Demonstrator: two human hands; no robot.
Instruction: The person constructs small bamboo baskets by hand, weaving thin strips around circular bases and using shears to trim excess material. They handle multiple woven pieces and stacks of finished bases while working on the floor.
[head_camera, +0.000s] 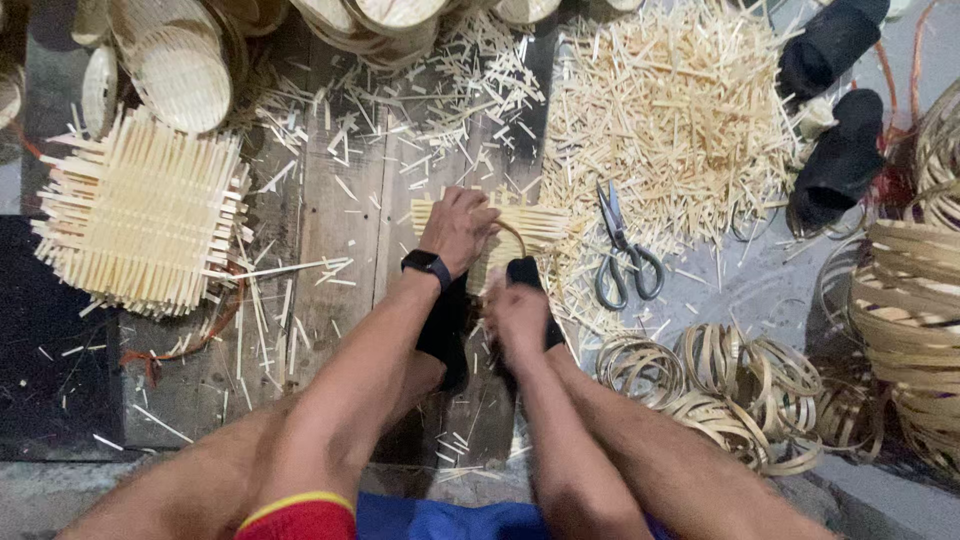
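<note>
My left hand (458, 226), with a black watch on its wrist, presses down on a small woven mat of pale bamboo strips (535, 225) on the wooden floor. My right hand (517, 315) grips the near edge of that mat, where a thin bamboo ring (516, 238) curves over it. My feet in black socks (447, 335) hold the piece from below. Much of the mat is hidden under both hands.
Scissors (624, 262) lie just right of the mat. A heap of cut bamboo sticks (675, 115) is behind them. Bamboo rings (735, 385) lie at the right, a stack of woven mats (140, 215) at the left, finished baskets (185, 65) at the back.
</note>
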